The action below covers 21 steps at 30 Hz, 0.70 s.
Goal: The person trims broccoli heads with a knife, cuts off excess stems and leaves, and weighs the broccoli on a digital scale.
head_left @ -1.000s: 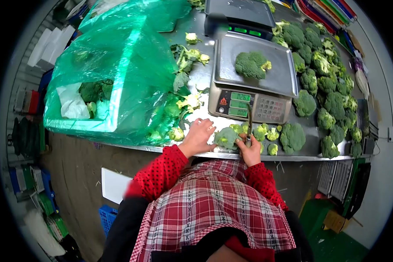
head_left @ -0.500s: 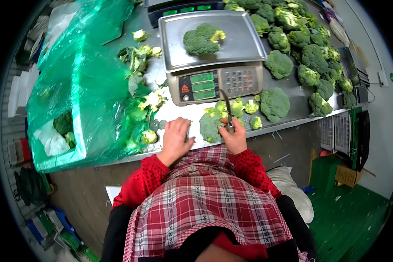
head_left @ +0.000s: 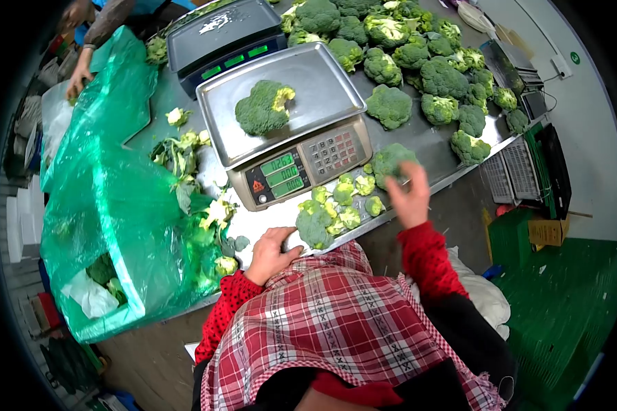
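Note:
My left hand [head_left: 271, 256] rests on the metal table's front edge, thumb apart from the fingers, holding nothing. My right hand [head_left: 411, 197] is raised at the near side of a large broccoli head [head_left: 391, 162], its fingers curled and blurred; a small shiny bit shows between them, too unclear to name. Between my hands lie a broccoli head [head_left: 314, 226] and several small florets [head_left: 344, 188]. Beyond them stands a scale [head_left: 301, 164] with lit green digits, and one broccoli head [head_left: 262, 108] sits on its tray.
Broccoli heads are piled [head_left: 445, 77] at the back right. A green plastic bag [head_left: 116, 205] covers a crate at the left, with leafy trimmings [head_left: 183, 156] beside it. A second scale [head_left: 219, 41] stands behind. Another person's hand [head_left: 80, 74] touches the bag at the top left.
My right hand has moved right, from the near broccoli head to the large one; the curved knife seen upright in it no longer shows clearly. The view has shifted, and another person's arms have appeared.

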Motion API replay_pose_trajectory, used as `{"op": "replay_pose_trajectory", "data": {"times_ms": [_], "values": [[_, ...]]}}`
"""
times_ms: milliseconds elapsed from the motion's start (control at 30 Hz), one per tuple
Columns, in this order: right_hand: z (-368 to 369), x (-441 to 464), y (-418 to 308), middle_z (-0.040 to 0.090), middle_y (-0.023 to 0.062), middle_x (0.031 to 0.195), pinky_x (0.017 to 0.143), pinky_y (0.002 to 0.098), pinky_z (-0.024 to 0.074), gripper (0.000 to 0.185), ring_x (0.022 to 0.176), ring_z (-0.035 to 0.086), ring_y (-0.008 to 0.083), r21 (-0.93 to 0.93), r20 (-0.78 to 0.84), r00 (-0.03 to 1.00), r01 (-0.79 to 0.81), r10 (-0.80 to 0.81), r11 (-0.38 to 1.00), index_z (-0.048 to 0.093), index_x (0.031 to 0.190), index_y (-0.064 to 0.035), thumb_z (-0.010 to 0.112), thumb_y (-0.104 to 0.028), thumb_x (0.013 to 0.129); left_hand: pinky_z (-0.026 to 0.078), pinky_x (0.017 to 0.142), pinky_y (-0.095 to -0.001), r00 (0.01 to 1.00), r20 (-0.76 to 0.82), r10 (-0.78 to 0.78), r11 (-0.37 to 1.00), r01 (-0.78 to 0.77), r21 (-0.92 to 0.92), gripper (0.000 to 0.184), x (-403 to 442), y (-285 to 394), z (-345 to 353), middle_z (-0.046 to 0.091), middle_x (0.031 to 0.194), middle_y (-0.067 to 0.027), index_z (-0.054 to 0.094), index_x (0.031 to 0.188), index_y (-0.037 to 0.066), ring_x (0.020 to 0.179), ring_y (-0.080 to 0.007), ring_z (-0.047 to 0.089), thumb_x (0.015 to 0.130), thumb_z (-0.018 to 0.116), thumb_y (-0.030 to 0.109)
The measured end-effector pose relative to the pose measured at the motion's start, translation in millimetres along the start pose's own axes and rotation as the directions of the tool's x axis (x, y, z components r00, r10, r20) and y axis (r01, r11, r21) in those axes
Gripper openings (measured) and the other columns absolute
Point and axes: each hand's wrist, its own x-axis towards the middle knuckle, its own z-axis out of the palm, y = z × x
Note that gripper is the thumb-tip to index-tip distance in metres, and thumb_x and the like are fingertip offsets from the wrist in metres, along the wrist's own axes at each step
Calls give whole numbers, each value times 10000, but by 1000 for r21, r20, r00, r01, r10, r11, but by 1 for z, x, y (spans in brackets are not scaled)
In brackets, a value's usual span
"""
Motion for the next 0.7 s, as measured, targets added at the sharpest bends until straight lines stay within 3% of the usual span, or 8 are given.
{"op": "replay_pose_trajectory", "data": {"times_ms": [33,133,267,333,367,467,600,700], "values": [[-6,14,29,596,164,1082,870,390,497,455,996,600,334,-71,-62,995,-84,79,994,610,1141,18,786,-101,740,506,803,-426,1000,8,9,1000,-9,-9,471,5,-2,-1,667,952,-152,656,1137,38,920,-348,619,739,774,261],[-18,29,45,574,235,1154,920,393,481,770,1071,583,346,-411,39,947,-275,318,869,557,1262,29,867,-352,669,511,779,-430,998,2,-62,997,62,-42,444,17,-3,0,663,930,-161,655,1105,25,891,-349,625,748,770,263],[-11,22,96,613,232,1103,927,396,482,858,1049,604,344,-363,74,909,-359,411,860,516,1301,38,871,-393,650,514,738,-424,1000,22,-12,1000,12,23,385,25,1,-1,656,913,-160,645,1038,8,852,-352,628,757,760,245],[-16,37,96,657,167,920,715,353,538,811,801,658,276,-54,92,830,-547,550,835,507,1295,34,863,-346,673,513,739,-422,1000,-9,23,1000,-23,9,378,27,1,-5,661,925,-158,646,1048,11,855,-349,627,761,754,232],[-23,47,82,610,65,719,456,293,451,739,515,562,161,27,160,694,-714,702,700,521,1262,22,854,-319,696,512,746,-423,999,-28,21,1000,-21,0,370,28,0,-6,666,939,-157,650,1054,15,862,-348,630,765,751,223],[-27,57,77,548,14,654,355,252,322,689,409,434,83,158,164,603,-797,781,583,525,1244,7,843,-301,716,513,758,-423,999,-44,-15,1000,15,-4,365,28,-2,-10,671,952,-157,655,1060,16,876,-351,632,773,749,221],[-32,48,86,500,-6,644,381,276,362,561,432,436,100,359,126,576,-786,808,504,531,1188,-47,808,-259,748,521,785,-409,997,-48,-54,998,52,-37,357,27,-1,-13,681,987,-154,664,1061,13,906,-340,643,778,754,212],[-28,30,103,467,-6,609,419,299,406,316,429,465,136,658,250,456,-727,854,196,540,997,-147,738,-312,814,524,758,-409,998,-65,-12,1000,10,-21,353,28,0,-13,682,961,-146,665,1053,16,886,-334,645,768,760,202]]}}
